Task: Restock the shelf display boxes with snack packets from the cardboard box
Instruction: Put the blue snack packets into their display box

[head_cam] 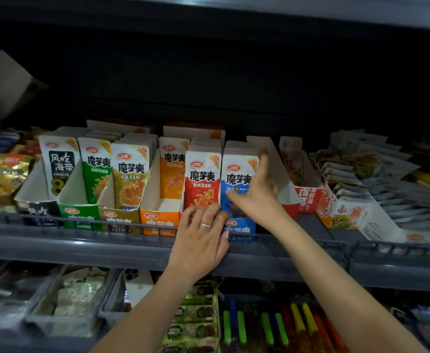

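Two bare forearms reach up from below to the shelf [81, 248]. Along it, from the left, stand display boxes of black-label packets [58, 164], green packets [96, 171] and olive packets [130, 174]. Then comes an orange box [158, 217] whose few orange packets [173, 171] sit toward the back, leaving its front bare. Next are the red packets [202, 179] and the blue packets [235, 179], both rows filled to the front.

The left hand [201, 233] lies with its fingers curled against the foot of the red packets; I cannot tell whether it grips anything. The right hand [257, 192] is spread flat with straight fingers, pressing the face of the blue packets, forefinger up along their right edge.

This looks like squaring off filled rows. The cardboard box is not in view, so the next move probably calls for fetching orange packets from it to fill the orange box.
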Demonstrator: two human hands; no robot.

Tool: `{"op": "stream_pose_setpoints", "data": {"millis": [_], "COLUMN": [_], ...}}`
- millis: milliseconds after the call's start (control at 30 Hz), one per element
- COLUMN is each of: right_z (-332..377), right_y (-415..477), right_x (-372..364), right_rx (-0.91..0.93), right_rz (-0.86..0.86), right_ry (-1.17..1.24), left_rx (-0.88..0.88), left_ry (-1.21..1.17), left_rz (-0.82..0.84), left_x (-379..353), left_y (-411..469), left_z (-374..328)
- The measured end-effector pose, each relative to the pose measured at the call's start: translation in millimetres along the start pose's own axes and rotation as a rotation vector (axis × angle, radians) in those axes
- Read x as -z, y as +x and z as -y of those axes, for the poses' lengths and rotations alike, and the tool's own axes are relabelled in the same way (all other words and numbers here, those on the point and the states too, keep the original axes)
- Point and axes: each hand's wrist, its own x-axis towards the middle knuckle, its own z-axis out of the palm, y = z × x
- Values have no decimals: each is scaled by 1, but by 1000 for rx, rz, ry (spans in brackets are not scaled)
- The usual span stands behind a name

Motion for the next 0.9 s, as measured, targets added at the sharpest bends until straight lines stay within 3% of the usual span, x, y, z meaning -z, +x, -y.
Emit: {"op": "stream_pose_setpoints", "data": {"millis": [67, 300, 633, 767, 833, 900], "right_z": [-1, -5, -13, -23, -33, -43], "right_y": [3, 11, 2, -14, -24, -32], "right_x": [0, 7, 8, 28, 35, 39], "right_rx": [11, 113, 43, 63, 80, 113], "right_rz": [-43, -113, -29, -285, -328, -261], "right_ry": [140, 75, 275, 350, 282, 29], "left_rx": [-1, 5, 6, 8, 9, 8], "left_ry": [11, 5, -1, 6, 3, 1], "left_rz": [-1, -14, -18, -4, -4, -2], "left_x": [0, -1, 2, 2, 1, 1], "left_y": [0, 0, 1, 1, 1, 0], "left_z": [0, 0, -1, 0, 0, 0]}}
